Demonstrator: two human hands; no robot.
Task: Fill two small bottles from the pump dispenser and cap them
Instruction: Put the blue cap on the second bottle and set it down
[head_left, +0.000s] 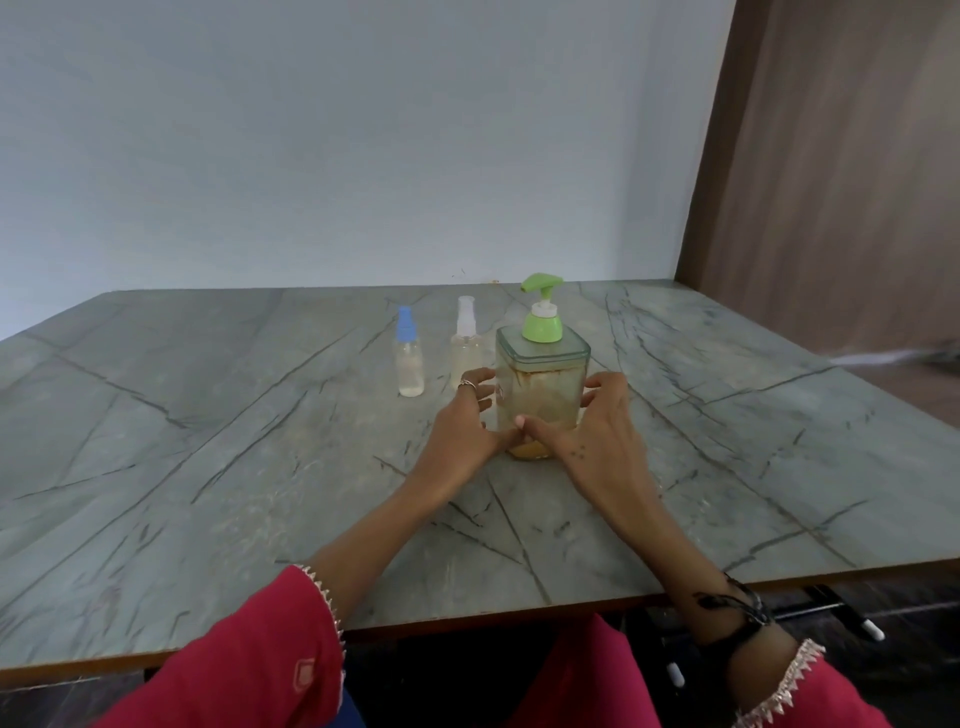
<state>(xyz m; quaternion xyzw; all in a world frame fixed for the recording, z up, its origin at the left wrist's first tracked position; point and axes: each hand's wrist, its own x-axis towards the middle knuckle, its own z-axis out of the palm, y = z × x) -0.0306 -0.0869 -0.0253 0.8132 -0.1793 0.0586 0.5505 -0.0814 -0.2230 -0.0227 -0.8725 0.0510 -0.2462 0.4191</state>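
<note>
Here, both hands cupping the upright pump dispenser (542, 387) mid-surface: left hand (470, 423) on its left wall, right hand (592, 431) on its right. Just beyond-left, blue-capped bottle (410, 353) and clear-capped bottle (466, 345), upright, nearer the left hand.

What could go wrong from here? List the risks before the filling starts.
1. Both small bottles, the blue-capped bottle and the clear-capped bottle, stand close to the left hand; moving the dispenser could knock them over.
2. Both bottles have their spray tops on, so pumping now would likely spill liquid onto the table.
3. The right hand and left hand hold the dispenser low, so the tall green pump could tip it.
</note>
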